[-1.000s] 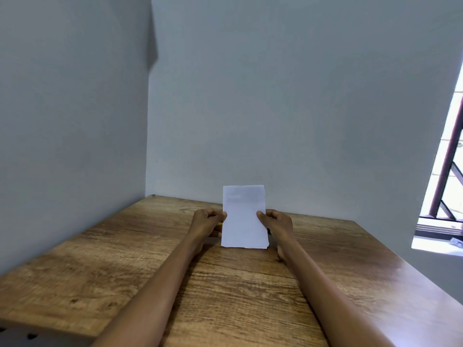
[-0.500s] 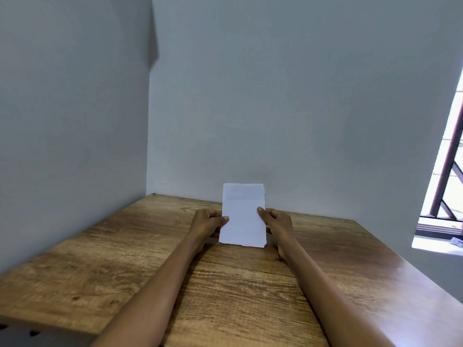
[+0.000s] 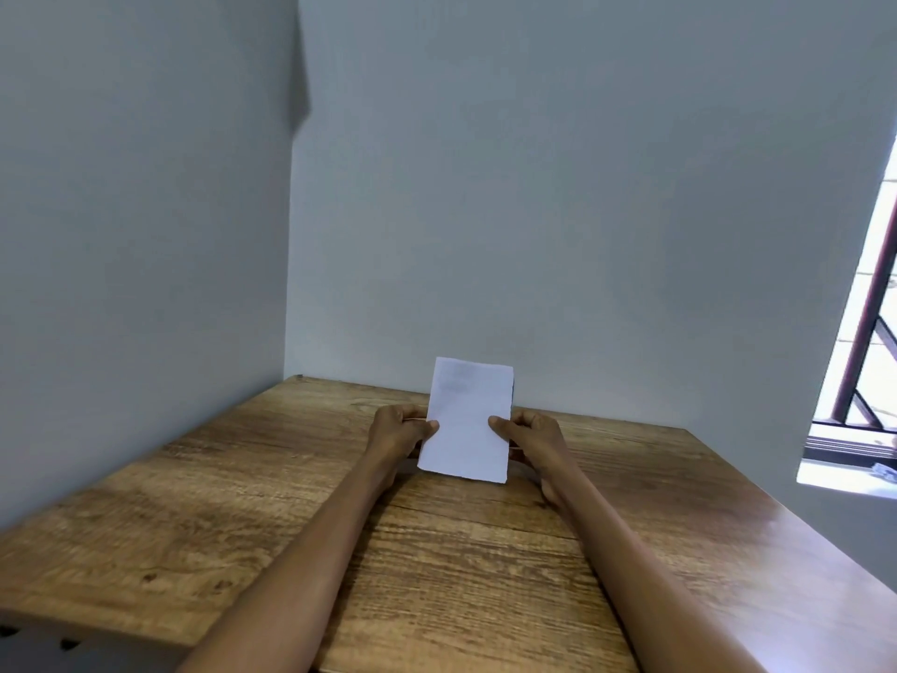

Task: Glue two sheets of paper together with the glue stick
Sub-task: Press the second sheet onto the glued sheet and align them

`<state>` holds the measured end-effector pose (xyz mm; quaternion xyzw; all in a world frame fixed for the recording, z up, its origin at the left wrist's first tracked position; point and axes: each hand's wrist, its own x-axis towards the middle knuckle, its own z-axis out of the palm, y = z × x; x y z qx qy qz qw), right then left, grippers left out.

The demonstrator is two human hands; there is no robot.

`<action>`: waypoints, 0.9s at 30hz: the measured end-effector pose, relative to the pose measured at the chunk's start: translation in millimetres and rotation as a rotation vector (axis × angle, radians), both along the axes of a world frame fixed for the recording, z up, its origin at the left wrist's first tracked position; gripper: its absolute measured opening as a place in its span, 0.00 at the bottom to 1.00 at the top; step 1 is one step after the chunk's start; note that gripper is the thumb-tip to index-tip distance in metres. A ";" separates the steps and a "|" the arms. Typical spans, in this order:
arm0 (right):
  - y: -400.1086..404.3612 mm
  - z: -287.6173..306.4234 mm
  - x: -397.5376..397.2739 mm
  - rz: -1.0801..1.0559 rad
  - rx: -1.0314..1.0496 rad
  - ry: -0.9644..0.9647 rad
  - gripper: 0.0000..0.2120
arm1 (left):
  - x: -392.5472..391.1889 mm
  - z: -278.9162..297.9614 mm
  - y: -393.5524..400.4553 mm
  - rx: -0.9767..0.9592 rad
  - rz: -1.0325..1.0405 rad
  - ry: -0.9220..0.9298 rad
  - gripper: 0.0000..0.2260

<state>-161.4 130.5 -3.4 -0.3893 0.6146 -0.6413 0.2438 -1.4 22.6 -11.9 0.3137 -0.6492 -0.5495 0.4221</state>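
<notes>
A small white sheet of paper (image 3: 467, 420) stands upright above the wooden table (image 3: 242, 502), held out in front of me near the far wall. My left hand (image 3: 399, 429) pinches its left edge with the thumb on the front. My right hand (image 3: 531, 437) pinches its right edge the same way. A thin dark line shows along the sheet's right edge; I cannot tell whether a second sheet lies behind it. No glue stick is in view.
Grey walls close off the table at the back and on the left. A window with a dark red grille (image 3: 869, 342) is at the right. The table's front edge has a dark strip with holes (image 3: 34, 643) at the lower left.
The paper has tilted slightly, its lower edge swinging left and rising a little off the table. Both hands kept their hold on its sides.
</notes>
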 end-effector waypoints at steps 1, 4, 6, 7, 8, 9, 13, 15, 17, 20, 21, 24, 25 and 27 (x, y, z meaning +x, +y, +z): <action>0.3 0.6 0.5 0.003 0.002 -0.003 0.05 | -0.1 0.2 0.1 0.005 0.004 0.002 0.12; 0.0 0.6 0.3 0.006 0.005 0.000 0.06 | -0.3 0.4 0.1 0.014 0.011 0.007 0.13; 0.4 0.8 0.6 0.009 0.005 0.001 0.08 | -0.5 0.4 0.2 0.017 0.010 0.010 0.12; 1.0 1.2 0.9 0.009 0.001 0.002 0.10 | -0.5 0.5 0.2 0.016 0.009 0.009 0.12; 1.1 1.4 0.5 0.007 -0.005 0.010 0.13 | -0.8 0.6 0.0 0.016 0.007 0.010 0.12; 1.9 1.9 1.0 0.005 -0.011 0.012 0.15 | -0.9 0.4 -0.2 0.018 0.004 0.012 0.12; 1.7 2.5 2.5 -0.016 -0.041 -0.014 0.22 | -0.7 -0.1 0.0 0.026 -0.007 0.037 0.12; 0.2 2.4 1.4 -0.017 -0.039 -0.029 0.23 | -0.3 0.5 1.0 0.031 -0.005 0.062 0.11; -0.5 2.1 -0.5 0.038 0.006 -0.009 0.20 | 0.6 1.7 1.5 0.044 0.012 0.112 0.11; 0.3 -1.5 -1.5 0.118 0.123 0.099 0.12 | 1.9 3.1 1.3 0.054 0.043 0.187 0.12; 0.4 -2.2 -1.5 0.103 0.142 0.119 0.16 | 2.2 3.3 1.5 0.055 0.050 0.197 0.12; -0.2 -2.3 -3.2 0.056 0.142 0.169 0.15 | 1.9 3.4 2.3 0.053 0.046 0.204 0.13; 0.1 -1.6 -3.5 0.058 0.142 0.174 0.14 | 1.8 3.6 2.7 0.051 0.044 0.201 0.14; 1.1 -0.7 -1.9 0.078 0.141 0.164 0.09 | 1.7 3.6 2.7 0.049 0.042 0.198 0.14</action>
